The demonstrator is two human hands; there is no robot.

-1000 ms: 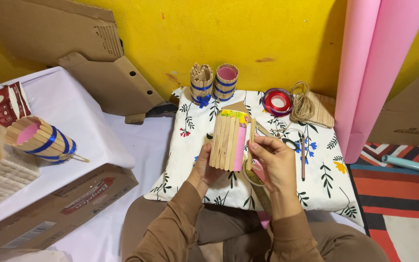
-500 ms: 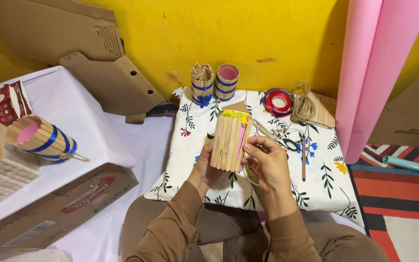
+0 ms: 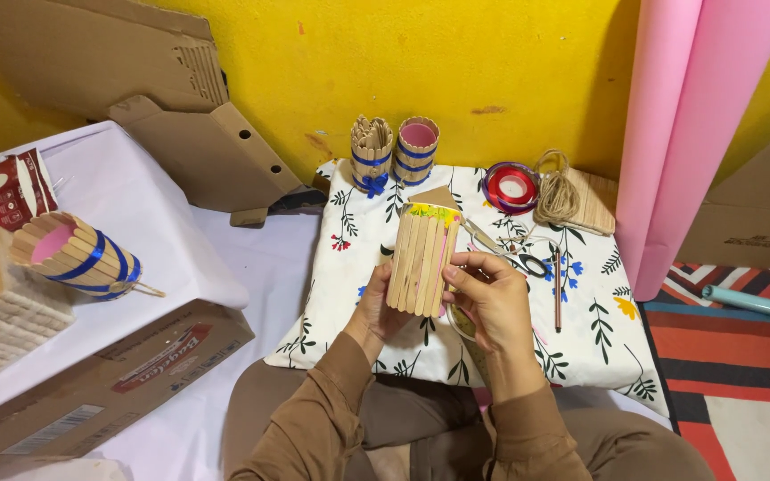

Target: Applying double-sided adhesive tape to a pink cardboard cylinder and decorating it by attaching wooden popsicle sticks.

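Both hands hold an upright cylinder clad in wooden craft sticks (image 3: 421, 260), with yellow paper showing at its rim. My left hand (image 3: 374, 312) cups it from behind and below. My right hand (image 3: 490, 298) grips its right side, fingertips pressing on a stick. The work hangs over a white cloth with a floral print (image 3: 349, 232). Scissors (image 3: 510, 252) and a thin brown stick (image 3: 559, 298) lie on the cloth just right of my hands.
Two finished stick holders with blue bands (image 3: 394, 150), a red ribbon roll (image 3: 511, 187) and a twine bundle (image 3: 557, 196) sit at the cloth's far edge. Another banded holder (image 3: 77, 254) lies on the white table at left. Pink paper rolls (image 3: 688, 125) lean at right. Cardboard boxes (image 3: 91, 383) surround.
My right hand has slid down and closer along the holder's right side. The holder has stayed in about the same place and still stands upright.
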